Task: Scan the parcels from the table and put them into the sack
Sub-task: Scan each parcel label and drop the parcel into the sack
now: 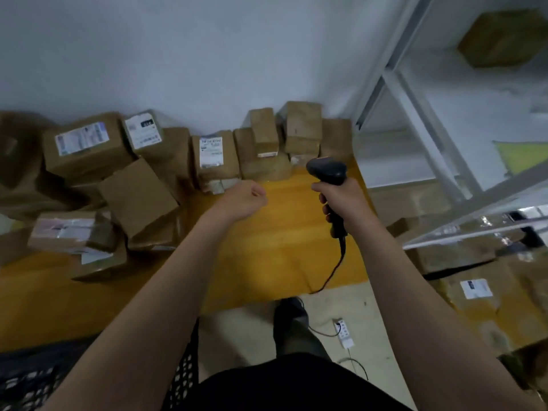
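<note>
Firmly, the right hand (341,200) wraps its fingers round the handle of a black handheld barcode scanner (327,171), holding its head above the far right part of the yellow wooden table (281,250). The left hand (241,201) hovers over the table's middle, fingers loosely curled and holding nothing, just short of the brown cardboard parcels (215,157) heaped along the table's far edge and left side, several bearing white labels. The scanner's dark cable (341,262) drops over the table's near edge. A black perforated container (184,366) sits below the table's near left; whether it is the sack I cannot tell. A white metal shelving frame (421,129) stands right of the table.
</note>
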